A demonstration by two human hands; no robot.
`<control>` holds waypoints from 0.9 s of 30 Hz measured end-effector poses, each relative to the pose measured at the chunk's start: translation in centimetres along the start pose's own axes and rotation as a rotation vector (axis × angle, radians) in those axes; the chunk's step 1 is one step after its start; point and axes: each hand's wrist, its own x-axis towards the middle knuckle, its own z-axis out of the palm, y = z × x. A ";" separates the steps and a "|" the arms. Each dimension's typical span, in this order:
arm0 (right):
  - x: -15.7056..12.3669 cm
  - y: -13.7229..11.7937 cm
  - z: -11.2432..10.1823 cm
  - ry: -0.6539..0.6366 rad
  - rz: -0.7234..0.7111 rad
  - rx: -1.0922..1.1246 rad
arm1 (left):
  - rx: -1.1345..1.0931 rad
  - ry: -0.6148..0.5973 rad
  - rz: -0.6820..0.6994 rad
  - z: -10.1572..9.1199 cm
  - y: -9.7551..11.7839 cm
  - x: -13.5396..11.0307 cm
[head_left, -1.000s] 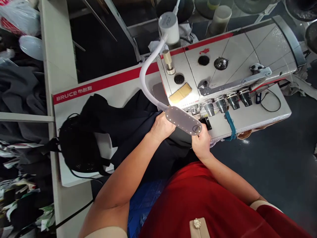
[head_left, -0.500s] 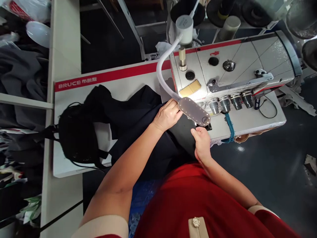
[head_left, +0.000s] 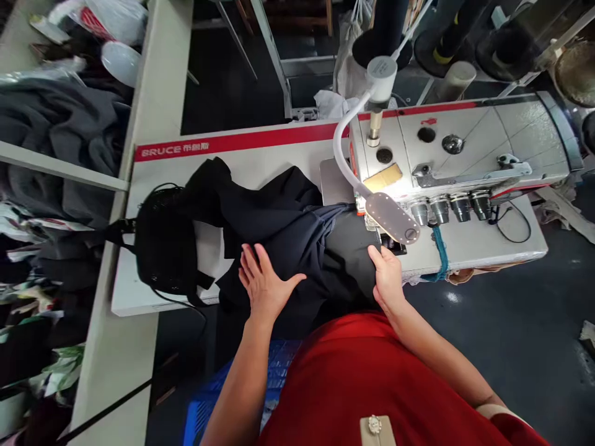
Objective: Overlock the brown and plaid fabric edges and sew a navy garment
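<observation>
Facing the counter [head_left: 260,161] and its sewing machine [head_left: 469,139]; having dark cloth [head_left: 279,214] lying across the counter, beside the machine's left end; spreading the left hand [head_left: 266,288], grip apart, over the cloth (touching or not, hard to say); clamping the right hand [head_left: 388,274] on the cloth's edge.

White tabletop [head_left: 251,164]: dark cloth [head_left: 264,214], black strapped item [head_left: 163,248], sewing machine [head_left: 469,133].

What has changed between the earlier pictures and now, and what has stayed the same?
The left hand has moved left, away from the lamp, and now spreads open over the cloth; contact is unclear. The right hand has come slightly clear of the lamp, still gripping the cloth's edge. Lamp and machine stay put.
</observation>
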 end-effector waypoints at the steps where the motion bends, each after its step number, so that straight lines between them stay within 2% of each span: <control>1: 0.0 -0.1 0.0 -0.008 0.020 0.029 | 0.010 -0.041 -0.083 0.3 -0.6 0.1; 4: -0.2 -0.2 0.0 -0.019 0.041 0.073 | -0.072 -0.161 -0.195 1.3 -0.9 2.2; 6: -0.5 -0.2 0.1 -0.040 0.032 0.091 | -0.156 -0.142 -0.220 1.2 -0.2 4.6; 8: -0.7 -0.2 0.2 -0.097 0.022 0.131 | -0.233 0.003 -0.186 0.1 1.1 7.3; 11: -1.1 -0.1 0.6 -0.190 0.014 0.217 | -0.282 0.318 0.054 -2.4 3.2 11.3; 13: -1.3 -0.2 1.1 -0.204 0.009 0.253 | -0.265 0.412 0.240 -3.4 4.2 13.5; 14: -1.4 -0.2 1.3 -0.201 0.007 0.265 | -0.244 0.414 0.304 -3.4 4.4 14.2; 16: -1.4 -0.3 1.6 -0.193 0.009 0.279 | -0.179 0.353 0.342 -2.1 4.0 14.8; 19: -1.3 -0.5 1.4 -0.223 0.007 0.255 | -0.079 0.153 0.282 1.6 2.3 13.7; 21: -1.1 -0.8 0.6 -0.208 -0.038 0.134 | -0.056 0.039 0.272 3.7 1.0 12.6; 22: -1.0 -1.1 0.1 -0.147 -0.082 0.044 | -0.053 0.005 0.283 4.4 0.5 12.1; 25: -0.6 -2.3 -1.3 0.118 -0.232 -0.164 | -0.049 -0.028 0.316 4.6 -0.4 11.3; 27: -0.2 -3.4 -1.8 0.124 -0.282 -0.185 | -0.047 -0.038 0.318 4.1 -0.5 11.2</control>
